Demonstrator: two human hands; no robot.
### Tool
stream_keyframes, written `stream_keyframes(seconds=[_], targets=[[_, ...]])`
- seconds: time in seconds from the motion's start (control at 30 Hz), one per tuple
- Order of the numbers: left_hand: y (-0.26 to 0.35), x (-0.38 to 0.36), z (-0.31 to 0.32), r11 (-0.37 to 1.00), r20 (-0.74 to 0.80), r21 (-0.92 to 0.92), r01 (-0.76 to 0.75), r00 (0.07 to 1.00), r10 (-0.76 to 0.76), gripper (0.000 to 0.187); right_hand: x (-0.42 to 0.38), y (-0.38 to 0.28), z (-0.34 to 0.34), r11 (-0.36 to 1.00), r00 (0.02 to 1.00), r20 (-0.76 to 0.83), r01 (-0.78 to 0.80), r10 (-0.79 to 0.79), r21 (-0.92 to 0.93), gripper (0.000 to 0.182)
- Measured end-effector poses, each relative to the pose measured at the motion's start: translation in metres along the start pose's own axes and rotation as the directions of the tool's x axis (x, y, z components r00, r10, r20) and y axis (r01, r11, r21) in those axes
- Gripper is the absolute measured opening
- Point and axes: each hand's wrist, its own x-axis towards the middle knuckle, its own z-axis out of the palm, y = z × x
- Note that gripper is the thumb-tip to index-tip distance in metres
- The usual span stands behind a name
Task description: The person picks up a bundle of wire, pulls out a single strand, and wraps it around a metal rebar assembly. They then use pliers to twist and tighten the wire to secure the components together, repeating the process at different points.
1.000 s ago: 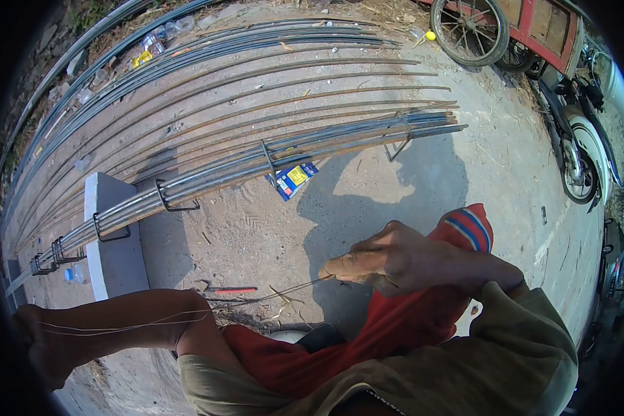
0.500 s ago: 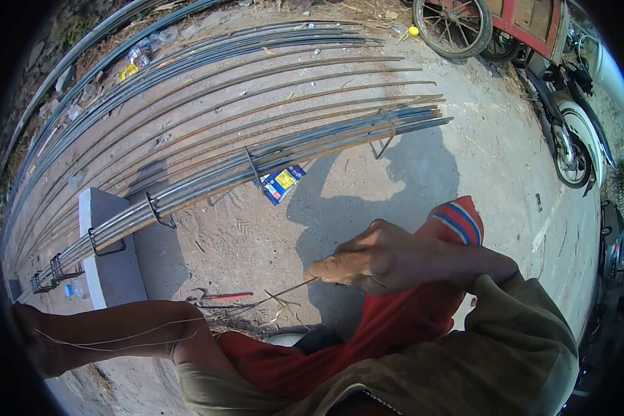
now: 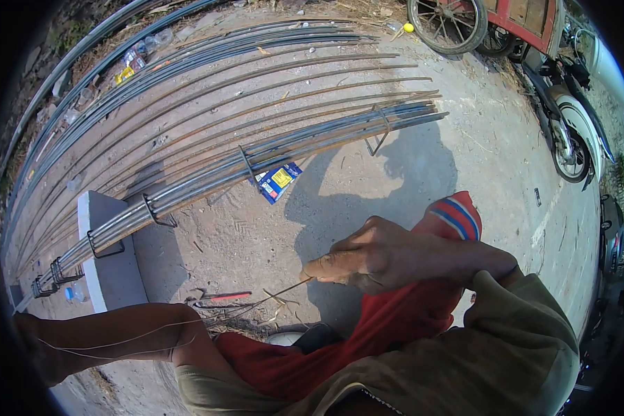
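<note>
My right hand [image 3: 357,260] is closed, with thumb and fingers pinched on thin tie wire [image 3: 284,291]. From there the strands run down left, and pale lengths of wire cross in front of my left forearm. My left hand [image 3: 35,350] is at the far left, near the end of a bundle of steel bars [image 3: 208,180]; the dark lens edge hides its fingers. Bent metal stirrups [image 3: 248,168] sit around the bundle, which rests on a pale block [image 3: 107,256]. A red-handled tool [image 3: 225,297] lies on the ground below my right hand.
Loose steel rods [image 3: 270,90] lie across the ground beyond the bundle. A blue and yellow packet [image 3: 279,182] is beside the bars. A red cart [image 3: 527,21] with a spoked wheel [image 3: 449,24] and a motorbike [image 3: 572,139] stand at the upper right.
The view has shifted slightly. My right hand still pinches the wire, and both arms keep nearly the same pose.
</note>
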Motion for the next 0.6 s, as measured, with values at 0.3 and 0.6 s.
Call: stream_keyframes(seconds=[0.3,0.6], targets=[[0.004,0.027,-0.025,0.988,0.005,-0.132,0.079,0.997,-0.079,0.011,-0.001,-0.002,-0.001,0.999,0.999,-0.011,0.041,-0.041,-0.004,0.046],[-0.007,0.008,-0.035,0.836,0.215,-0.306,0.456,0.888,-0.406,0.004,0.009,-0.018,-0.008,0.992,0.991,0.043,-0.125,0.124,0.013,0.016]])
